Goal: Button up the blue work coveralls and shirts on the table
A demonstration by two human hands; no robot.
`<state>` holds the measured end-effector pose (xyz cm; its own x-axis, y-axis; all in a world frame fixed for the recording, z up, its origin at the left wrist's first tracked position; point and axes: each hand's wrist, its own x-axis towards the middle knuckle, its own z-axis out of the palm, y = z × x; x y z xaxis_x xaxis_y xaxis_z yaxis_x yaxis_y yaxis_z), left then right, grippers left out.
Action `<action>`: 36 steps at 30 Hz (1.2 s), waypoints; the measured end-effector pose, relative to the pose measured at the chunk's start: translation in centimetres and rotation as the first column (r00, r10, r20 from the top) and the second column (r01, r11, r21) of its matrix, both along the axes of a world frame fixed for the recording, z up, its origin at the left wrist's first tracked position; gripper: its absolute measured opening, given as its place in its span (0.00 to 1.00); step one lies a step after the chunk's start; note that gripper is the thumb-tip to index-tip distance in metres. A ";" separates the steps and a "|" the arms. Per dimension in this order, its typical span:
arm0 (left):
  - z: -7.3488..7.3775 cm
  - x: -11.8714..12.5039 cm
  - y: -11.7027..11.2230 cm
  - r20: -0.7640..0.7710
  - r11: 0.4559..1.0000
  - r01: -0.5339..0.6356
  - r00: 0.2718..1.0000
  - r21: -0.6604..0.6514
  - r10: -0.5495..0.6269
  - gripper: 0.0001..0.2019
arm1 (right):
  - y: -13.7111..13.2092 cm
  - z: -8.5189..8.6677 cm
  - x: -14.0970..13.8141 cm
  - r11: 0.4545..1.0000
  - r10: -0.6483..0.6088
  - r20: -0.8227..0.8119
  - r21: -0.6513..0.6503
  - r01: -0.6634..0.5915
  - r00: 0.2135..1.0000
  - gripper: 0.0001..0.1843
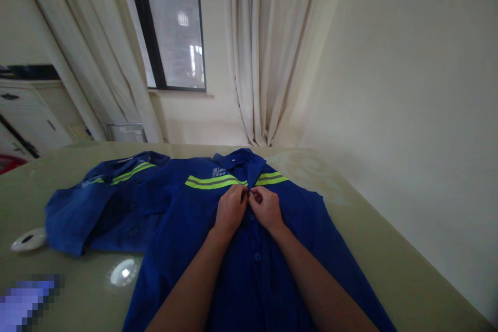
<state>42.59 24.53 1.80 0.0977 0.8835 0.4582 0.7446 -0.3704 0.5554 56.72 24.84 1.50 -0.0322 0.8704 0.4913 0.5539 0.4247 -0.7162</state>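
Observation:
A blue work jacket [202, 218] with yellow-green reflective stripes is spread on the table, collar pointing away from me. Both my hands meet at its front opening, just below the chest stripe. My left hand [231, 208] pinches one edge of the placket, fingers closed. Close against it, my right hand [266, 207] pinches the other side of the opening with curled fingers. What lies exactly between the fingertips is too small to make out. Lower on the front, a button [257, 257] shows between my forearms.
A second blue garment [112, 207] with a like stripe lies folded to the left. Beside it is a white oval object [29, 240]. The glossy greenish table [389, 228] meets a wall at right. Curtains [268, 46] and a window stand behind. A pixelated patch covers the lower left.

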 end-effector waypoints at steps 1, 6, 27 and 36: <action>0.0 0.0 0.0 0.012 1.000 0.009 1.000 0.010 -0.009 0.08 | 0.0 0.1 0.1 1.000 0.027 -0.034 -0.008 -0.027 0.999 0.11; -0.1 -0.2 0.3 0.182 0.998 0.061 0.981 0.021 -0.064 0.08 | 0.4 0.0 0.5 0.986 0.087 -0.171 -0.128 -0.110 0.981 0.10; -1.0 -0.4 1.5 0.406 0.977 0.203 0.900 -0.070 -0.158 0.09 | 1.4 -0.4 1.1 0.970 0.029 -0.294 -0.221 -0.097 0.955 0.09; 0.3 0.2 0.0 -0.028 0.992 0.128 0.991 0.012 -0.128 0.16 | 2.4 -0.5 1.3 0.916 0.057 -0.448 -0.332 -0.225 0.892 0.17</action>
<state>42.83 24.52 2.10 0.2219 0.8567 0.4656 0.7053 -0.4707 0.5300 57.99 27.20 0.96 -0.0319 0.9906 0.1334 0.1177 0.1362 -0.9837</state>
